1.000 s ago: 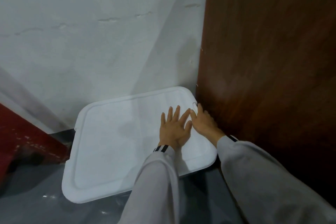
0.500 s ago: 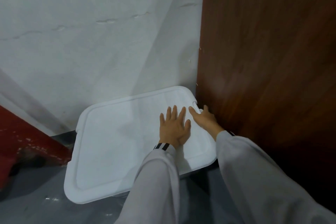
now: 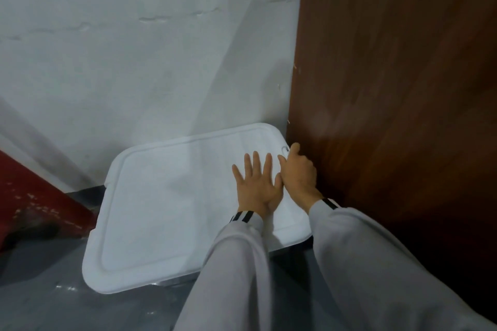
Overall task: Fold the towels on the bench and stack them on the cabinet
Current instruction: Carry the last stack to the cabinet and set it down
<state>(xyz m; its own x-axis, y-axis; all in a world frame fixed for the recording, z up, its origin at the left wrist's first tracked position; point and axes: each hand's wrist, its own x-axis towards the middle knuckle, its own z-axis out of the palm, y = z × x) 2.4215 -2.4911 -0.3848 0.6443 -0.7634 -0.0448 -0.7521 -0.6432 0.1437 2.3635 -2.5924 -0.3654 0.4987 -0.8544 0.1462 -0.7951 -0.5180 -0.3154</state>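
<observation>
Hands side by side on white rectangular plastic cabinet top (image 3: 113,250): left hand (image 3: 256,188) flat, fingers spread, pressing; right hand (image 3: 298,174) curled at 1 o'clock corner, grip unclear. Seemingly beneath both palms, white folded towel (image 3: 209,183), long axis 9-to-3, right hand at its 3 o'clock end.

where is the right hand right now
In the head view, the right hand sits at the far right corner of the white cabinet top, just right of the flat left hand and beside the brown wooden panel.
</observation>
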